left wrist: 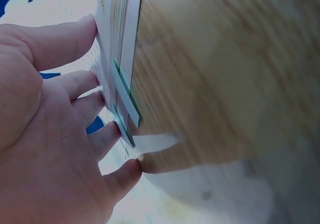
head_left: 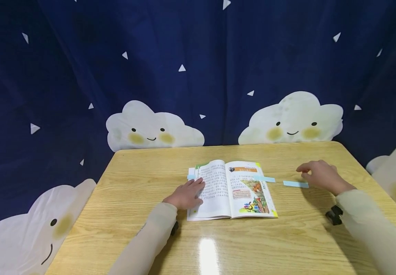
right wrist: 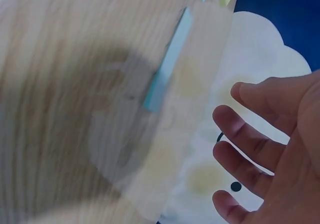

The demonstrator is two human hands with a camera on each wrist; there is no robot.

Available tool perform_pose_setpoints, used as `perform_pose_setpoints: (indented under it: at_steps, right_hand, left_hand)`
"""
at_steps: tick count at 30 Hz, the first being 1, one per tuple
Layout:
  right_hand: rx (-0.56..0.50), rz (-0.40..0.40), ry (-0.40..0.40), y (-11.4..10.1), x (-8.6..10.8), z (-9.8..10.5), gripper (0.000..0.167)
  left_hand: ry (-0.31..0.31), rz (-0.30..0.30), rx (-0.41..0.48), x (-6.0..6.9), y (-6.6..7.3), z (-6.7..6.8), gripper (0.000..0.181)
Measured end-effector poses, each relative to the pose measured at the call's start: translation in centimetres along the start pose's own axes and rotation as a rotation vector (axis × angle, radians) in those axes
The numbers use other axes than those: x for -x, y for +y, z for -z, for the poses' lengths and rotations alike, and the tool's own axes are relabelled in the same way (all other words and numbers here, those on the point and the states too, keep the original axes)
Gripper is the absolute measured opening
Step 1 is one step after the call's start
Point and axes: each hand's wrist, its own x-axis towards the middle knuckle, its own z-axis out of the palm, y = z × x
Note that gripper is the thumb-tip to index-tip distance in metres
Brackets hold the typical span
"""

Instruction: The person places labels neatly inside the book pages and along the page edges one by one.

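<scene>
An open book (head_left: 211,202) with printed text and colour pictures lies on the table. My left hand (head_left: 186,194) rests on its left page with the fingers spread. In the left wrist view, blue paper strips (left wrist: 127,98) stick out from the page edges beside my fingers. Another light blue strip (head_left: 264,178) lies across the right page and juts past its edge. To the right of the book, a separate blue strip (head_left: 295,184) lies on the wood. Close by that strip hovers my right hand (head_left: 322,176), holding nothing, its fingers loosely bent.
The wooden table (head_left: 143,172) reaches back to a dark blue curtain (head_left: 184,38) printed with white clouds and triangles. A bright light reflection shows on the tabletop in front of the book. Each wrist carries a small black device (head_left: 334,215).
</scene>
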Motion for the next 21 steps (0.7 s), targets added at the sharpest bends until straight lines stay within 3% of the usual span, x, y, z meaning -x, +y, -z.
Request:
perform_pose_setpoints:
  at_steps: [10,21]
  right_hand:
    - [-0.011,0.031,-0.006,1.8,0.8,-0.2,0.025]
    - [-0.037,0.035,-0.002,1.5,-0.3,-2.6,0.011]
  left_hand:
    - [-0.002,0.003,-0.001,0.0,0.0,-0.1,0.066]
    - [-0.001,0.012,-0.007,-0.1,0.1,-0.1,0.066]
